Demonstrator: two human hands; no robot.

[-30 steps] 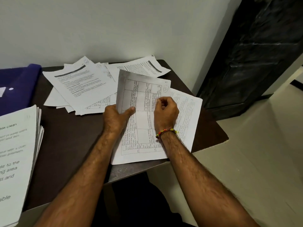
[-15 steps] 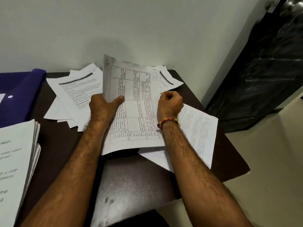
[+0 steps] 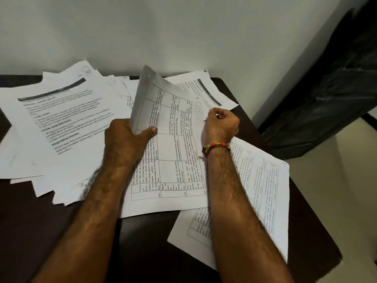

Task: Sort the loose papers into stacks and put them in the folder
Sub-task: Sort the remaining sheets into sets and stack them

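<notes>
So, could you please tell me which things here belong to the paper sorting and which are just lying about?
Part of the job:
- table sheet, held by left hand and right hand
- loose pile
- sheet under the right forearm

Just there:
- dark table
- beaded bracelet
- black door

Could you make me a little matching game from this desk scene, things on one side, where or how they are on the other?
Things:
1. table-grid sheet
2. beaded bracelet
3. sheet with dark header bar
4. dark table

States:
A. lying flat at the left
B. held by both hands
C. on the right wrist
D. beneath all the papers

Pairs: 1-B, 2-C, 3-A, 4-D
</notes>
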